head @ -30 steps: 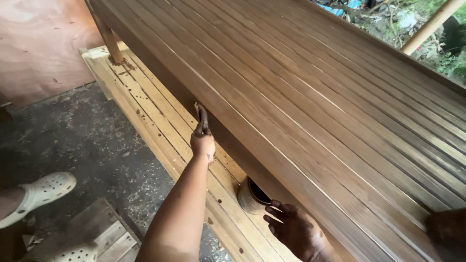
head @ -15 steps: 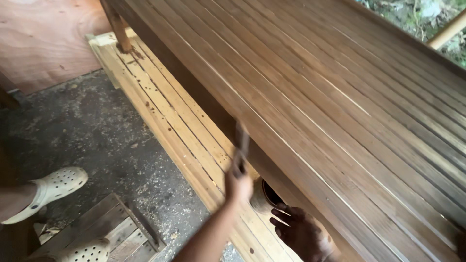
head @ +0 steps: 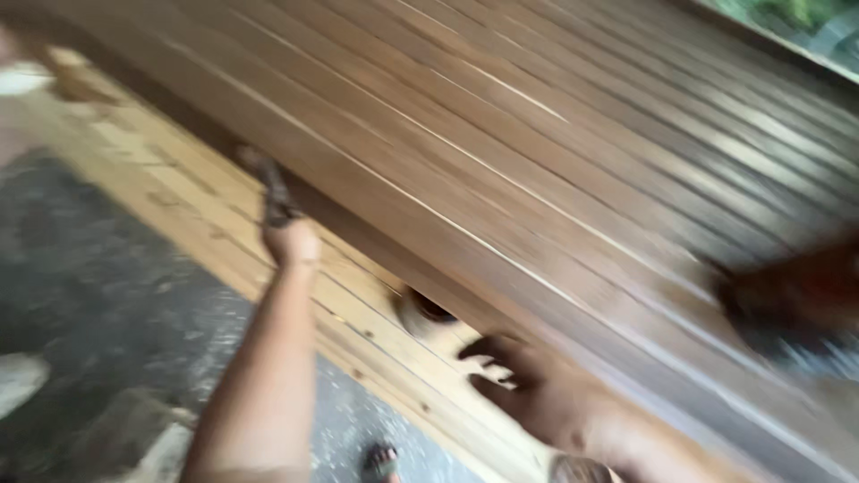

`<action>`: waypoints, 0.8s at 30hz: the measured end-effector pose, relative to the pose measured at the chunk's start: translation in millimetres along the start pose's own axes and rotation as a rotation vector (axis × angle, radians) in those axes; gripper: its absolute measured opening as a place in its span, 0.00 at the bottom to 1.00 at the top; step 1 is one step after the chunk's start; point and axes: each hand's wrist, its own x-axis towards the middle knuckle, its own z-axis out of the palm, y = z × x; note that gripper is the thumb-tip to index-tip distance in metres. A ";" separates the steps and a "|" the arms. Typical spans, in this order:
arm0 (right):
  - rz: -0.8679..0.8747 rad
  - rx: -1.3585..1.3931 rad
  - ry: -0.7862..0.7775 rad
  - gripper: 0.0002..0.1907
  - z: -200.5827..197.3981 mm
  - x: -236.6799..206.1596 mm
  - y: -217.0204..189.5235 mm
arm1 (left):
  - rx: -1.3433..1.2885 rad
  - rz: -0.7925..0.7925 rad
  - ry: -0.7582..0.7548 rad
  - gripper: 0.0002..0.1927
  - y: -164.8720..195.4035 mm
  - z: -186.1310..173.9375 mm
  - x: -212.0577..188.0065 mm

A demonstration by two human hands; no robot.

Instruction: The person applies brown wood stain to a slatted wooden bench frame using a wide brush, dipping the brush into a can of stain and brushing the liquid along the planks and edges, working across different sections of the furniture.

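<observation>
My left hand [head: 291,240] is closed around a dark paintbrush [head: 273,192], whose tip lies against the lower edge of a large brown slatted wooden panel [head: 537,152]. My right hand [head: 523,389] holds nothing. Its fingers are spread, and it rests near the same edge, just right of a small open tin [head: 420,313] tucked under the panel. The whole view is blurred by motion.
Pale unfinished planks [head: 197,206] run under the panel's near edge. Grey gravelly ground [head: 98,304] lies to the left, with a white clog [head: 18,380] and a sandalled foot [head: 380,461]. A dark blurred shape [head: 787,304] sits on the panel at right.
My left hand with the brush has moved back up and left along the panel's edge, away from the tin. My right hand stays beside the tin. The view has swung and blurred.
</observation>
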 end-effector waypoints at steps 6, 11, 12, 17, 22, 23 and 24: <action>-0.073 -0.422 0.065 0.26 -24.2 -135.5 49.3 | -0.347 -0.569 -0.121 0.34 23.1 1.8 -65.5; 0.015 -0.544 0.188 0.26 -51.5 -244.9 82.5 | -0.438 -0.456 -0.139 0.31 37.6 8.9 -126.9; 0.032 -0.556 0.213 0.26 -57.9 -250.1 84.0 | -0.407 -0.431 -0.148 0.28 40.2 24.2 -130.5; 0.121 -0.694 0.305 0.26 -66.2 -277.3 91.3 | -0.659 0.031 -0.372 0.29 29.7 28.8 -198.4; 0.123 -0.836 0.333 0.27 -73.9 -273.0 52.5 | -0.296 -0.263 -0.281 0.28 51.2 32.9 -272.5; 0.095 -0.856 0.327 0.27 -76.4 -271.7 38.1 | -0.001 -0.210 -0.271 0.28 60.6 30.7 -289.8; 0.072 -0.871 0.322 0.27 -77.9 -272.4 24.7 | -0.396 -0.664 -0.346 0.31 70.1 22.7 -320.2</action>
